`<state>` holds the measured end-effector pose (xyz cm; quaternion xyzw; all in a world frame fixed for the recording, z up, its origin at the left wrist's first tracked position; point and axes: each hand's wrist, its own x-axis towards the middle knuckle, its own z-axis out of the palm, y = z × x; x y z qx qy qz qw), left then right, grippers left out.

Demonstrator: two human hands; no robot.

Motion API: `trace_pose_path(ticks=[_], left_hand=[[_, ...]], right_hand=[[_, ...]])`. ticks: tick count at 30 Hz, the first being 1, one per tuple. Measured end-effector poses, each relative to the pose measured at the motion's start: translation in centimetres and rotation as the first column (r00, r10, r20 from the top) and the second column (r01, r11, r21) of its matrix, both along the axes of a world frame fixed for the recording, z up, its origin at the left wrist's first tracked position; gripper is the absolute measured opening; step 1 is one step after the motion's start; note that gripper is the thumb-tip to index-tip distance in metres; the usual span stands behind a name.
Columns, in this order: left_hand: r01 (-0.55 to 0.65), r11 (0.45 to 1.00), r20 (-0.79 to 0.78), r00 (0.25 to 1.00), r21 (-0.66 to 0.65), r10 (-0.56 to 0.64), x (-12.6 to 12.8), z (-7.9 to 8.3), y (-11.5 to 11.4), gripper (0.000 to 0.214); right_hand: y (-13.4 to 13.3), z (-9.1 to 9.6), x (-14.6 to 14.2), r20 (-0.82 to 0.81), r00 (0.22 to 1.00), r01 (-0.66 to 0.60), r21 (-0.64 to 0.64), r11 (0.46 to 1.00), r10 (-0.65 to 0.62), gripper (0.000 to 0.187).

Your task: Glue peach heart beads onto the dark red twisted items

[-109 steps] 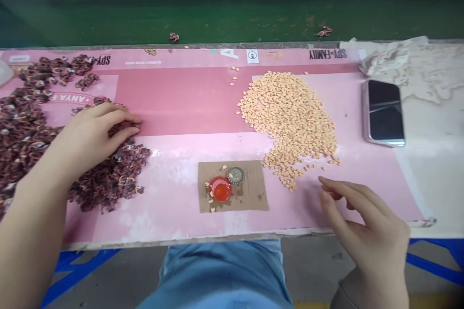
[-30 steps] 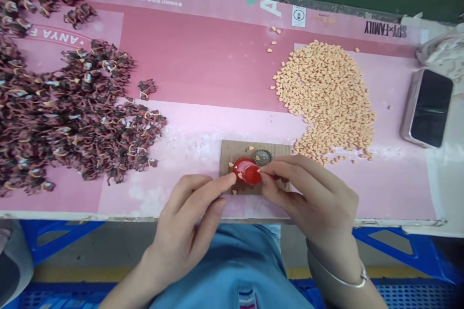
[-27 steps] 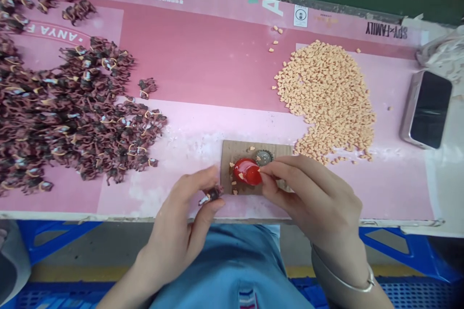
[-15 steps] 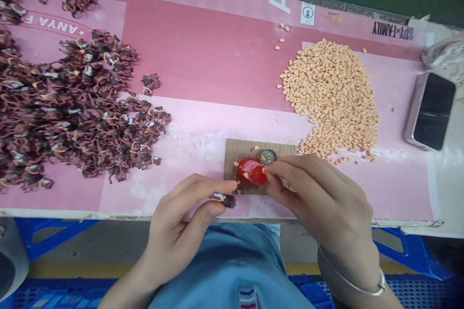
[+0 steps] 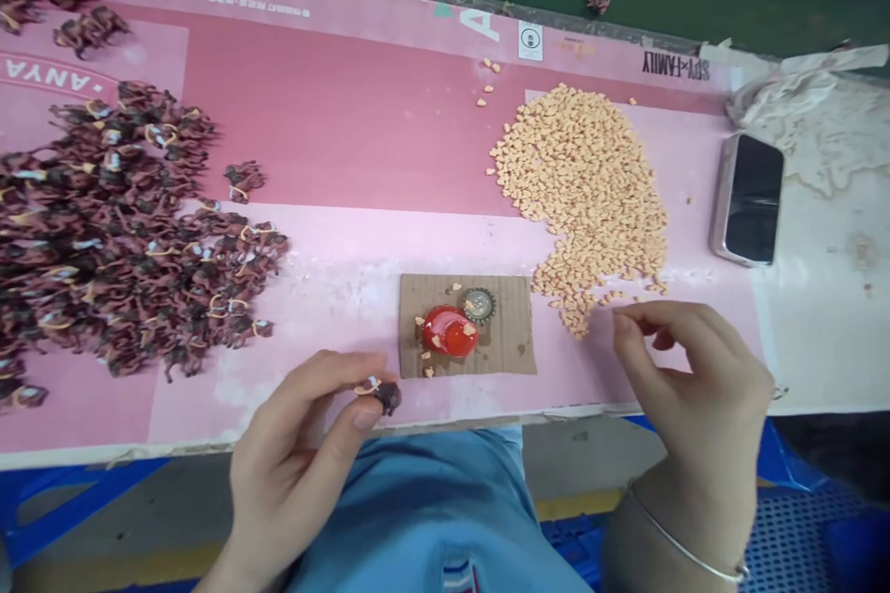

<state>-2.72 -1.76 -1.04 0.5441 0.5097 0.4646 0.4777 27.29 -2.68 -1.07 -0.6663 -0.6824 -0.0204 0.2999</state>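
- The left hand (image 5: 298,454) is clamped, thumb against forefinger, on one small dark piece (image 5: 385,392) with a pale band. It holds the piece over the near edge of the pink mat (image 5: 362,130), at about 7 o'clock from the cardboard square (image 5: 511,343).
- The right hand (image 5: 695,389) hovers at 3 o'clock from the cardboard, fingers curled and fingertips drawn close. I cannot tell whether anything is pinched between them.
- The right fingertips are just beside the near tail of the heap of beige bits (image 5: 584,185), which spreads away towards 1 o'clock.
- On the cardboard sits a red dome (image 5: 449,331) with a few beige bits stuck to it, and a bottle cap (image 5: 478,304) touches it at 1 o'clock.
- A big heap of dark pieces (image 5: 118,232) fills the mat at 9 to 10 o'clock, and a phone (image 5: 749,199) lies at 2 o'clock beyond the beige heap.
- The step in hand looks like one dark piece held ready while the other hand works at the beige heap.
- Lifting a single bit there would need a fine fingertip pinch, since the bits are tiny and packed close.
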Motion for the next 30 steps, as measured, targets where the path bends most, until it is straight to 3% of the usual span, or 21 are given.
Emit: trace_pose_path(ticks=[3,6,16,20,23,26,30], left_hand=[[0.039,0.999,-0.002,0.999,0.013,-0.039,-0.1,-0.1,0.2,0.02],[0.123,0.991,-0.036,0.992,0.057,-0.121,-0.3,-0.2,0.7,0.022],[0.153,0.978,-0.078,0.987,0.143,-0.143,0.1,0.3,0.4,0.026],[0.335,0.93,-0.159,0.937,0.154,-0.311,1.2,1.4,1.1,0.022],[0.435,0.883,-0.154,0.898,0.175,-0.412,2.4,1.6,1.4,0.01],[0.375,0.904,-0.151,0.925,0.203,-0.35,3.0,1.3,1.1,0.007],[0.283,0.931,-0.159,0.955,0.232,-0.251,2.9,1.0,0.8,0.01]], right_hand=[[-2.0,-1.1,2.1,0.046,0.999,0.02,-0.095,0.995,-0.015,0.005],[-2.9,-1.8,2.4,0.041,0.999,0.013,-0.088,0.996,-0.01,0.005],[-1.8,-1.7,1.6,0.073,0.99,-0.12,-0.043,0.992,0.123,0.012],[-1.6,0.1,-1.2,-0.072,0.983,-0.167,0.04,0.985,0.169,0.018],[-1.5,1.4,-5.0,-0.243,0.899,-0.353,0.09,0.931,0.364,0.01],[-1.3,1.9,-7.7,-0.291,0.834,-0.464,0.09,0.881,0.468,0.01],[-1.1,1.7,-8.8,-0.296,0.842,-0.444,0.094,0.891,0.451,0.015]])
